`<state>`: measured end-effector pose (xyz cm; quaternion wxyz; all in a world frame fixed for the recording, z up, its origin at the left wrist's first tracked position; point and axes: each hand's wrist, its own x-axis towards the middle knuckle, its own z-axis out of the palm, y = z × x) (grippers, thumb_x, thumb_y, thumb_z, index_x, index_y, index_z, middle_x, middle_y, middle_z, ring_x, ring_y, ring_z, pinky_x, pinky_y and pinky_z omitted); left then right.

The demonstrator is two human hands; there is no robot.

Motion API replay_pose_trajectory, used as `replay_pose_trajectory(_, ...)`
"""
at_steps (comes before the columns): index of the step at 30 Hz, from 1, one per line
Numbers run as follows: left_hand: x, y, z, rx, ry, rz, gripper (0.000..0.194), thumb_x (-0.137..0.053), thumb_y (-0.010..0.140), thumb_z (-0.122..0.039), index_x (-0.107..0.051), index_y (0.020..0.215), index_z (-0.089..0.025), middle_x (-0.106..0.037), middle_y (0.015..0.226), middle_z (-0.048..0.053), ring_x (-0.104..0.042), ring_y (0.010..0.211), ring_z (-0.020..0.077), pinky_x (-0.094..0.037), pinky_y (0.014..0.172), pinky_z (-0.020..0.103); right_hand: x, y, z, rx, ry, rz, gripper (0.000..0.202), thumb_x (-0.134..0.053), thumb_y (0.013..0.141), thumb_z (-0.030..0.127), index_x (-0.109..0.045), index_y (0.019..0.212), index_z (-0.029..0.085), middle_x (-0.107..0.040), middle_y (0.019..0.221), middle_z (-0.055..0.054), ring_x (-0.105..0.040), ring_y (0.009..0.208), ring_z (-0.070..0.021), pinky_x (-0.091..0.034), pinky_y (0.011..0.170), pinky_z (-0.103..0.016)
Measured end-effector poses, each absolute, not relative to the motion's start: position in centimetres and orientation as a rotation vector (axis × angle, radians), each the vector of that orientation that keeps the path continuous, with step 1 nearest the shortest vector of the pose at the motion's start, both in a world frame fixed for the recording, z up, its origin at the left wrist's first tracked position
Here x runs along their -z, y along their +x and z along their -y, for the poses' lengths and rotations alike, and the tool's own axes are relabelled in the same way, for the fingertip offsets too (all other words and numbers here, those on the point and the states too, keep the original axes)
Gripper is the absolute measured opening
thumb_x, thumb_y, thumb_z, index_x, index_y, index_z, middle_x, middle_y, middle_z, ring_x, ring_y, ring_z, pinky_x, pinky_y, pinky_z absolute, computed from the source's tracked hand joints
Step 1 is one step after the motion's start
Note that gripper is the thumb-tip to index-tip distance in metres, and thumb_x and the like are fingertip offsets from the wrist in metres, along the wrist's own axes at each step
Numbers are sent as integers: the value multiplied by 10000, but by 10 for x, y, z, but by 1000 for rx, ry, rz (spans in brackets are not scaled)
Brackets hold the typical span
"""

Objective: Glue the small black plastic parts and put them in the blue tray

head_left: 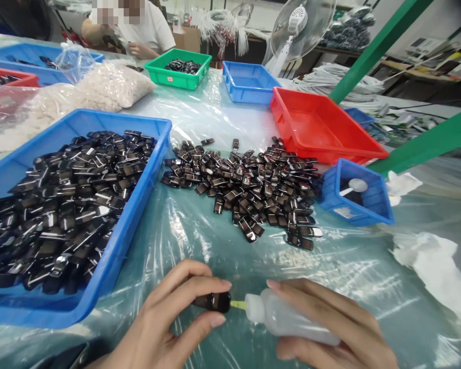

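Observation:
Between the thumb and fingers of my left hand is a small glossy black plastic part, its rounded end pointing right. My right hand grips a translucent squeeze bottle lying nearly level, with a white cap and a thin yellowish nozzle. The nozzle tip meets the right end of the black part; whether it enters it I cannot tell. Beyond my hands spreads a loose pile of similar black parts. More of them fill a large blue tray on the left.
A red tray and a small blue bin with a white scoop stand right of the pile. White tissue lies at the right. Farther back are a green tray, a blue tray, filled bags and a seated person.

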<state>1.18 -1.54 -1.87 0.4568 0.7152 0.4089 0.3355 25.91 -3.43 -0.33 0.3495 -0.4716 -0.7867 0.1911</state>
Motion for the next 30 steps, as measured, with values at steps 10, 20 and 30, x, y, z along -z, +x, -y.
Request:
replay_pose_trajectory(10,13,13,15,-803,1786,-1010,281,-609,884,-151,-590,1085,-346,-687,1004,-31,-673,909,162,-538,731,188,1,258,34,-456,-1206,2110,381,-554,904,439,-535,1276,357,-718,932,-8,-703,771,-160,-590,609,-217)
replay_pose_trajectory(20,7,13,15,-756,1820,-1059,299,-570,899,-197,-602,1165,-330,-676,1033,10,-663,822,178,-545,682,213,10,265,37,-445,-1253,2100,440,-578,881,458,-516,1309,376,-701,1005,-24,-705,811,-205,-612,629,-279)
replay_pose_trajectory(30,15,11,18,-759,1736,-1137,366,-513,941,-226,-540,1224,-457,-571,1173,-43,-585,1095,161,-486,857,167,-2,269,37,-393,-1293,2161,445,-534,909,457,-456,1346,432,-704,1032,10,-714,832,-189,-621,637,-258)
